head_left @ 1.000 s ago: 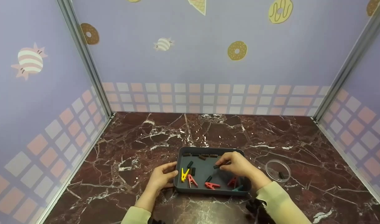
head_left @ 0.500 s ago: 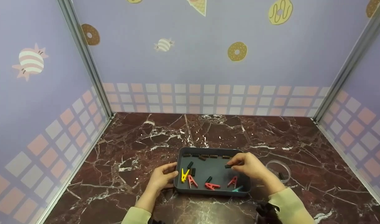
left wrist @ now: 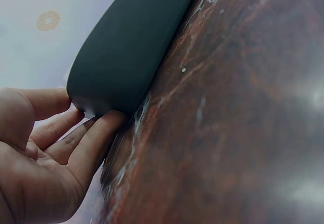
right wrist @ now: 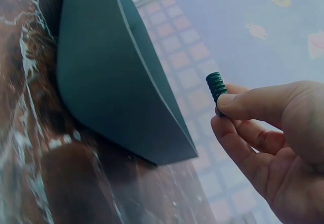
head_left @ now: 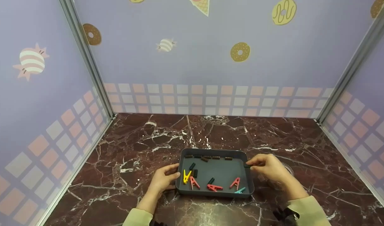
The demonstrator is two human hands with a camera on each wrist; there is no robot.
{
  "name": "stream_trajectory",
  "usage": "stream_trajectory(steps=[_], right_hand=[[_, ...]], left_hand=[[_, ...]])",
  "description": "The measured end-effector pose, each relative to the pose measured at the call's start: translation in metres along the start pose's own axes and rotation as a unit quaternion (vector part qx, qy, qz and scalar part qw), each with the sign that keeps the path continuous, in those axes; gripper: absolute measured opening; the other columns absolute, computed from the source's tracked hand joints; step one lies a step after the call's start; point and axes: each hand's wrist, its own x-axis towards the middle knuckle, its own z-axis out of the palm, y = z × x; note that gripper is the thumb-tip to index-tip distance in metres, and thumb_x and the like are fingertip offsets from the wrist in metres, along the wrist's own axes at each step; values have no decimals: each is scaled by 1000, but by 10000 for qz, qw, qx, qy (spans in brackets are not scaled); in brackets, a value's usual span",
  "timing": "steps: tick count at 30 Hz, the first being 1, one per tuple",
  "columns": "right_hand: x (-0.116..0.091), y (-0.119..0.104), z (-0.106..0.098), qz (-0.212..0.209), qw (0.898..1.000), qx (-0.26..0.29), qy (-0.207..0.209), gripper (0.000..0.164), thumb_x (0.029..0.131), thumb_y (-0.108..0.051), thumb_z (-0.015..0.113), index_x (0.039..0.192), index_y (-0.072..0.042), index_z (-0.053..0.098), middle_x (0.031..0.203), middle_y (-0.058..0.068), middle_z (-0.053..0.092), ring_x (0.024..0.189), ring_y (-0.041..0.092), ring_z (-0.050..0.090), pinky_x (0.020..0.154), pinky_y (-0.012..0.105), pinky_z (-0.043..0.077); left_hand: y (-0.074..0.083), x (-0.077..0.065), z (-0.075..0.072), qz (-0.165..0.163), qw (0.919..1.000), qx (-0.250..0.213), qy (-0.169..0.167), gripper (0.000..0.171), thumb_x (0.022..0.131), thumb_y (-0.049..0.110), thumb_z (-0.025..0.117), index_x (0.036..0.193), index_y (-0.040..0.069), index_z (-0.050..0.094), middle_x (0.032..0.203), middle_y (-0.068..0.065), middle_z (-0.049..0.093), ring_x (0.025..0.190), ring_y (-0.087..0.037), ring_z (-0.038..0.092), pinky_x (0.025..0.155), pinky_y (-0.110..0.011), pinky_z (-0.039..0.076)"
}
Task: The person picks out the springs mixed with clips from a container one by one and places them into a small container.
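Observation:
My left hand holds the left end of a dark grey tray, thumb at the rim and fingers against the outer wall. My right hand pinches a small dark green coil spring between thumb and fingertips. In the head view this hand is at the tray's right rim, with the spring overlapping the rim. Several brown and dark springs lie along the tray's far wall, and a few dark ones lie at left. Nearer the front are a yellow clip, red clips and a teal clip.
A round clear dish stands right of the tray, mostly hidden behind my right hand. The dark red marble table is bounded by patterned lilac panels at the back and both sides.
My right hand has moved rightward with the spring, from over the tray's middle to its right rim, uncovering the red and teal clips and covering the dish. The left hand has stayed put.

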Motion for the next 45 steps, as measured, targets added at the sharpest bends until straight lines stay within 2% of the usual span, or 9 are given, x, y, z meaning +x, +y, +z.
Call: stream_trajectory(steps=[6,14,17,22,24,30,35,42,45], right_hand=[[-14,5,-19,202,9996,-83,178,17,91,-4,74,108,-2,79,101,17,76,79,13,73,66,19,59],[-33,14,-43,539,9975,-310,346,20,92,-8,75,112,-3,78,108,18,75,79,3,68,62,20,56],[-40,17,-50,800,9957,-306,366,22,93,-10,74,114,-4,78,111,19,75,80,2,68,62,21,57],[-51,24,-60,1130,9930,-161,298,24,95,-13,73,117,-4,77,114,20,75,87,15,75,67,28,62],[-54,26,-63,1164,9925,-205,317,23,96,-13,72,117,-4,77,112,20,75,87,19,75,68,29,62],[-59,31,-65,1295,9894,-470,462,20,94,-12,74,113,-6,79,108,16,76,81,14,73,62,23,57],[-58,32,-64,1350,9888,-464,446,20,93,-11,74,112,-6,79,109,17,76,84,18,74,63,22,58],[-57,34,-64,1323,9885,-620,381,21,91,-9,75,111,-6,79,110,17,76,85,10,72,67,20,59],[-57,35,-64,1279,9890,-662,336,21,91,-10,75,111,-6,79,109,17,76,86,12,72,67,21,59]], left_hand=[[-1,1,1,-27,10000,6,17,50,98,7,68,146,-2,55,142,-34,56,109,-41,72,75,-46,67],[-1,2,1,-44,10000,-69,22,50,98,7,68,145,-2,55,142,-33,57,107,-40,73,74,-46,67],[-1,1,1,-20,10000,-64,39,50,98,7,68,145,-2,56,141,-33,57,107,-40,73,74,-46,67],[-1,1,1,-13,9999,-112,39,49,98,7,69,144,-2,57,141,-32,57,107,-39,73,74,-46,67],[-1,1,1,-8,9999,-105,32,49,98,7,69,144,-2,57,142,-32,57,107,-38,73,74,-45,67],[-1,1,1,11,10000,-1,53,48,98,8,69,144,-1,58,144,-33,55,109,-36,72,75,-43,67],[-1,1,1,20,10000,-88,40,49,98,7,68,144,-2,56,144,-34,55,108,-39,73,74,-45,67],[-2,2,1,56,9999,-116,-9,50,98,6,68,145,-4,55,143,-34,56,105,-37,74,73,-45,67],[-2,2,0,42,9998,-206,-45,50,98,5,67,145,-4,55,142,-34,56,103,-36,74,73,-45,67]])
